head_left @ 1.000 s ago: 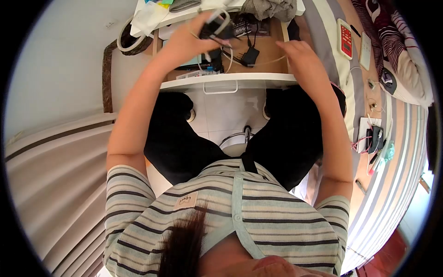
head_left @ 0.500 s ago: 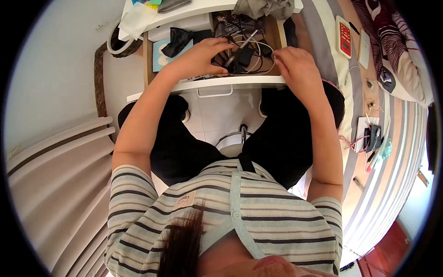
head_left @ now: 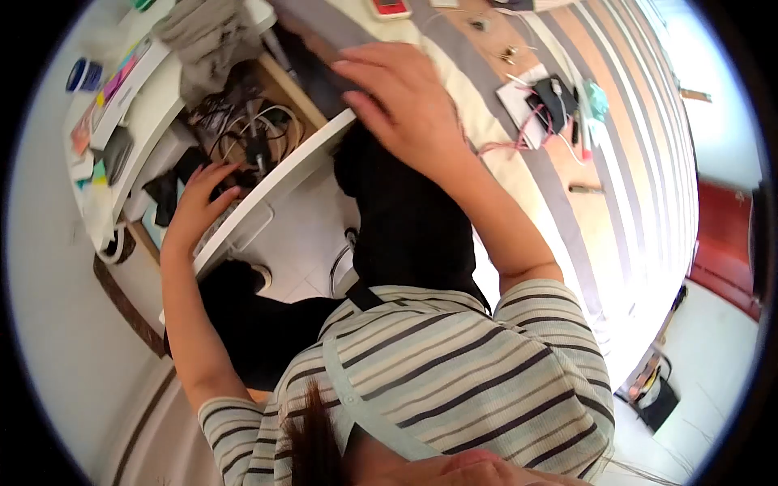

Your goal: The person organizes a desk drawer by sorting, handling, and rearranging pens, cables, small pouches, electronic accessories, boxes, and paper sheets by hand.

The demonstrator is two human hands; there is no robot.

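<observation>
My left hand [head_left: 197, 209] is over the left part of an open white drawer [head_left: 279, 166], its fingers apart beside dark items and a black cloth-like piece [head_left: 164, 194]. Tangled cables [head_left: 275, 130], white and black, lie in the drawer to the right of that hand. My right hand [head_left: 409, 109] is lifted beyond the drawer's right corner, between it and the striped bed. Its fingers are stretched out, with nothing seen in them; what lies under the palm is hidden.
On the striped bed [head_left: 624, 162] lie a red-and-white calculator-like device [head_left: 391, 8], a dark pouch with cables [head_left: 555, 101], a pen-like item [head_left: 586, 189] and a teal wrapper [head_left: 596, 99]. A grey cloth [head_left: 207, 44] hangs over the white desk [head_left: 166, 101].
My view has turned to the right, so the drawer now sits at the left. My right hand has left the drawer's right side and risen towards the bed. The left hand stays at the drawer.
</observation>
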